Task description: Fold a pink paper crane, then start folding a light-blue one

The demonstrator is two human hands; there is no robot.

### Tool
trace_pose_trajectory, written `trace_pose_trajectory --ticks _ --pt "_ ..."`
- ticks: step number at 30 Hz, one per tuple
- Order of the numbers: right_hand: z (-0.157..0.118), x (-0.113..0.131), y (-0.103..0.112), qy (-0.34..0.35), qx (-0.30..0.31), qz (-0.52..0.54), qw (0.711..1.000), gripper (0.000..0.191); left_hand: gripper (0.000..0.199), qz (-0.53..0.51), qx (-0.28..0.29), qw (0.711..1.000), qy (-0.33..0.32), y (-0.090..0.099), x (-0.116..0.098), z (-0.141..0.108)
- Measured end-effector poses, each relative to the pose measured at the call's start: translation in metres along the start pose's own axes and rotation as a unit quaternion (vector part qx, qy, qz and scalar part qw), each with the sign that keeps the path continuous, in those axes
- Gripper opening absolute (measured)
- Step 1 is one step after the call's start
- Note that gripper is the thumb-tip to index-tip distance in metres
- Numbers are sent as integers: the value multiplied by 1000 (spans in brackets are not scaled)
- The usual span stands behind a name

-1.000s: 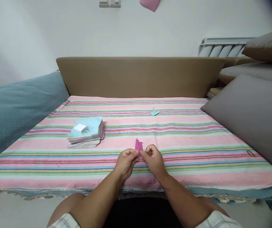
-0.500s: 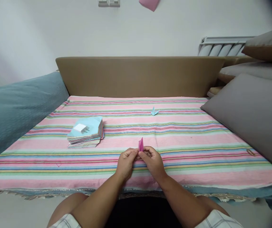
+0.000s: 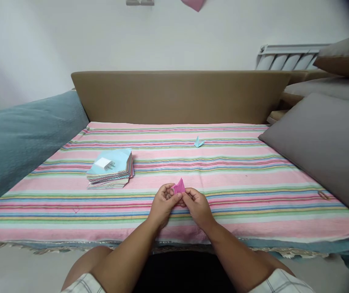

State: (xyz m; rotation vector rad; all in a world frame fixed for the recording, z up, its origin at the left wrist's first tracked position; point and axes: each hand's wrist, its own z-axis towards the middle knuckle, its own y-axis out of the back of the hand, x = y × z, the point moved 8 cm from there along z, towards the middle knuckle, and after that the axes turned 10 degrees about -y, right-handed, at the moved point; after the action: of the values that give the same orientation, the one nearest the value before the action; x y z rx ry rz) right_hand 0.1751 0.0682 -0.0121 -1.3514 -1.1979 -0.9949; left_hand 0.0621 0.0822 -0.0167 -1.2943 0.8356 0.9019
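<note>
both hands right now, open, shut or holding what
Left hand: closed, pinching the pink folded paper.
Right hand: closed, pinching the same paper.

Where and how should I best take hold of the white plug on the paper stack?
The white plug is probably best gripped by its body, from above and the left: it lies flat on the paper stack, prongs pointing right.

The plug adapter [image 3: 103,163] sat on the paper stack [image 3: 122,157], left of the held paper [image 3: 179,187]; behind lay the paper figure [image 3: 198,143], rightward a cushion [image 3: 321,142].
</note>
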Motion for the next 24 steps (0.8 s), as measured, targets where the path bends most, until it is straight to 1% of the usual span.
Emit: trace_pose_trajectory --ticks 2,4,7,12,18,20,24 --pt "1 0 -2 -10 16 -8 1000 30 34 -18 32 998 50 -7 4 -1" --pt "2 -1 -2 -16 25 -22 999 32 32 -33 40 996 78 -9 5 -3" --pt "3 -1 0 -11 32 -46 998 30 32 -51 21 994 89 -6 4 -2" --pt "2 4 1 17 38 -81 996 24 32 -61 10 993 101 -1 6 0" --pt "3 13 15 29 -10 -28 999 26 31 -46 2 991 123 4 10 0" --pt "1 20 16 59 -15 -35 998 23 30 -43 7 992 119 4 10 0" --pt "-7 38 14 140 -14 -97 985 14 29 -34 14 994 106 3 10 0"
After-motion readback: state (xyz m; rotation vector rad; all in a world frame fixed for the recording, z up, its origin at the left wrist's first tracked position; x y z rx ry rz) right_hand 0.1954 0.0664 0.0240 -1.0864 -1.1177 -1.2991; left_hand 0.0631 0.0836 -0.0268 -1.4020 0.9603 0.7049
